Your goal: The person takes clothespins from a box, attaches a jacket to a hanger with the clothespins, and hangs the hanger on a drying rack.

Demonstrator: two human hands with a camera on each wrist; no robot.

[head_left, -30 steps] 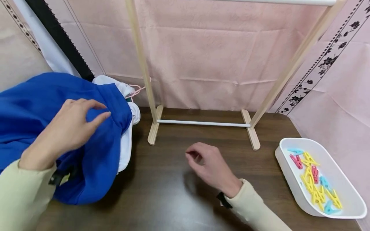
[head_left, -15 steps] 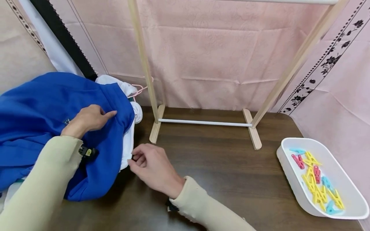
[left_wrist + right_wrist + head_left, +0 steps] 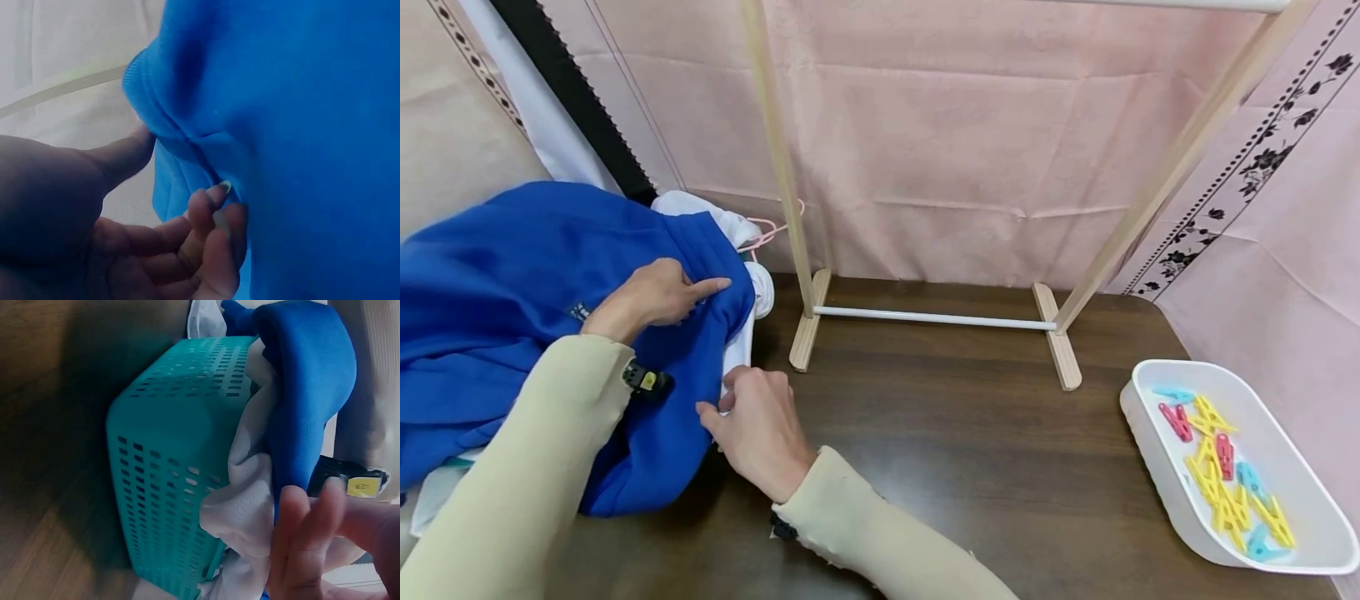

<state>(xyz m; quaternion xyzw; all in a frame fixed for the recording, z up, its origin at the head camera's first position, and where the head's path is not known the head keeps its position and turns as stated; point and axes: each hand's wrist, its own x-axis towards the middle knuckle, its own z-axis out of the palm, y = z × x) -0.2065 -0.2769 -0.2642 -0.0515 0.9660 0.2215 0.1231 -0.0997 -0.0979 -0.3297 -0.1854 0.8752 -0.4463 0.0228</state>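
Observation:
A blue sweatshirt (image 3: pixel 542 250) with a ribbed edge and a small logo lies heaped on the left, over white garments (image 3: pixel 240 509) in a teal perforated basket (image 3: pixel 169 434). My left hand (image 3: pixel 651 296) holds a fold of it near the right side. In the left wrist view, the thumb lies by the ribbed edge and the curled fingers press into the cloth. My right hand (image 3: pixel 760 425) pinches the sweatshirt's lower right edge, thumb on top. The head view hides the basket under the clothes.
A wooden rack (image 3: pixel 785 167) with white rods stands at the back of the brown table (image 3: pixel 925 433). A pink hanger (image 3: pixel 763 237) pokes out beside the clothes. At right, a white tray (image 3: pixel 1157 492) holds several yellow, blue and red clothespins (image 3: pixel 1217 492).
My right hand has moved left from the middle of the table to the sweatshirt's edge. My left hand has come down onto the sweatshirt and moved right, its fingers now curled in the cloth.

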